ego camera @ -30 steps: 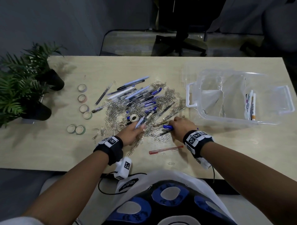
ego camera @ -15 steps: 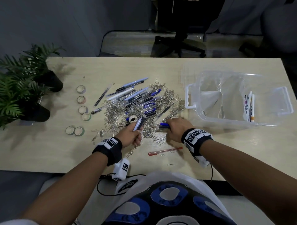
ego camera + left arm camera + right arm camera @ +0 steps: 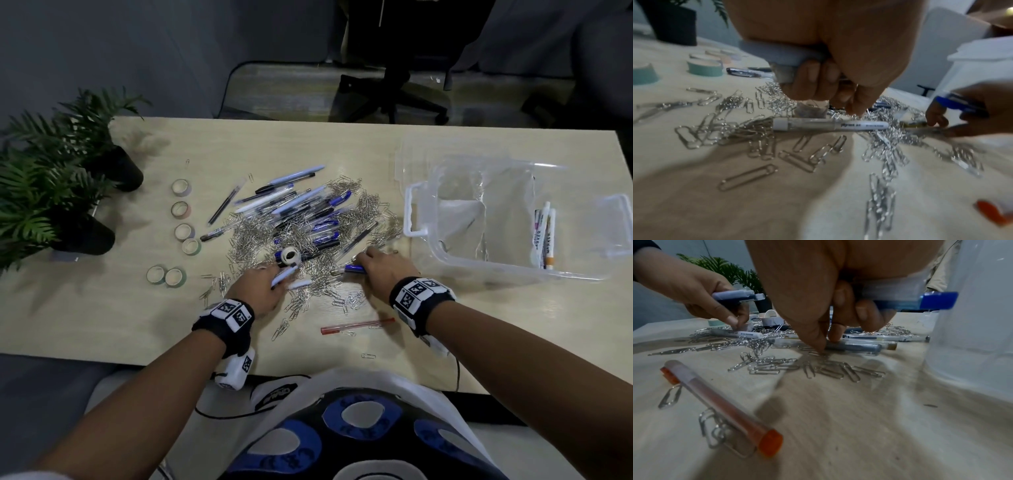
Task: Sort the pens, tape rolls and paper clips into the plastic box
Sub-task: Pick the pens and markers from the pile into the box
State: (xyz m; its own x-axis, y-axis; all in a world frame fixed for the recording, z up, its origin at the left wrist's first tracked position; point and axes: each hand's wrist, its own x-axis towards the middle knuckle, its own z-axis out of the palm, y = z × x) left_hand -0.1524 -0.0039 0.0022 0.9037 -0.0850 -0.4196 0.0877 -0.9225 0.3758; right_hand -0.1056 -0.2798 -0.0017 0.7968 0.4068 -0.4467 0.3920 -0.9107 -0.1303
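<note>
Left hand (image 3: 828, 48) curled round pale grey-blue pen (image 3: 781, 53), fingertips just above white pen (image 3: 830, 125) lying on paper clips (image 3: 740, 129) strewn over table (image 3: 777, 203). Right hand (image 3: 978, 112) at right, gripping blue pen (image 3: 960, 104). Teal tape rolls (image 3: 705, 69) at far left; orange pen end (image 3: 991, 212) at lower right.

- I read "MARKER" running down the white markers (image 3: 544, 236) lying in the plastic box (image 3: 513, 267).
- A white pen (image 3: 830, 126) on the paper clips carried dark print, but I found it too blurred to read.
</note>
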